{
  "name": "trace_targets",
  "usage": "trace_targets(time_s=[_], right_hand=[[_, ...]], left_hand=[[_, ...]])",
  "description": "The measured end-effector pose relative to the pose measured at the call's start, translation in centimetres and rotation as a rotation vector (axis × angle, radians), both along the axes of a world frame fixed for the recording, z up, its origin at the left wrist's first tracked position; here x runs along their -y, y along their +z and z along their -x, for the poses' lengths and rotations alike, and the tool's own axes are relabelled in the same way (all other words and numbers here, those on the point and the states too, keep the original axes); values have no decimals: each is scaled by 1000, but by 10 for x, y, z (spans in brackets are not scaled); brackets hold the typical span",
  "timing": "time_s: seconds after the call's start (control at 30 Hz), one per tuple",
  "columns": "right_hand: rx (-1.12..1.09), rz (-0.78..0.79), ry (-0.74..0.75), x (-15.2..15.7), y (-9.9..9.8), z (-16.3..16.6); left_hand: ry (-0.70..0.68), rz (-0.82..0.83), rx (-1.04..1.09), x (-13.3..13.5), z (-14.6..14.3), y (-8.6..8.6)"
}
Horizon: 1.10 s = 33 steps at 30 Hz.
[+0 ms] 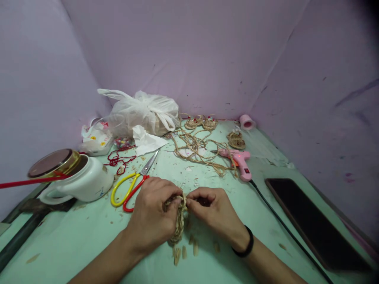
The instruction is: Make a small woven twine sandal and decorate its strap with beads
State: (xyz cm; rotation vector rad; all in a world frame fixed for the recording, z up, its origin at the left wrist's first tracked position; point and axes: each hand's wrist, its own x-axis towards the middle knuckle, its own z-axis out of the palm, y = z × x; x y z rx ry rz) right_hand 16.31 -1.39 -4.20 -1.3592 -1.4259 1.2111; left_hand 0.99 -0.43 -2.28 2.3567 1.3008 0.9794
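My left hand [151, 215] is closed around a braided piece of jute rope [179, 221], which hangs down from the fist toward the table. My right hand [214, 211], with a black band at the wrist, pinches the top end of the same rope right beside the left fingers. Several short cut bits of rope [185, 252] lie on the green table just under the hands. Scissors with yellow and red handles [132, 185] lie just left of my left hand.
A pink glue gun [240, 161] with a black cord lies beyond the hands beside loose jute twine [197, 150]. A white teapot [85, 182], a white plastic bag [142, 112], red thread [120, 159], a pink tape roll [246, 122] and a dark phone [310, 221] are also on the table.
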Motion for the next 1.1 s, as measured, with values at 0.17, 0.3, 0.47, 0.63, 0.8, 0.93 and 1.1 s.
trace_targets(time_s=[0.17,0.3,0.47,0.63,0.8,0.93,1.1], right_hand=[[-5,12,-19,1,-4,3],[-65,64,-22,0,-7,6],[-185,126,0,-4,-7,1],[-330,192,139,-12,-9,-13],[-350,278,220,-16,-13,-16],[-213,154,29,-16,-10,-17],[2,-32,2,-10,3,-15]], left_hand=[[54,129,-136,1,-3,5],[62,139,-168,3,-7,3],[-70,209,-73,-5,1,13],[70,401,151,-24,18,20],[-143,834,200,-21,11,7],[7,764,235,-13,2,0],[106,671,330,-9,0,-5]])
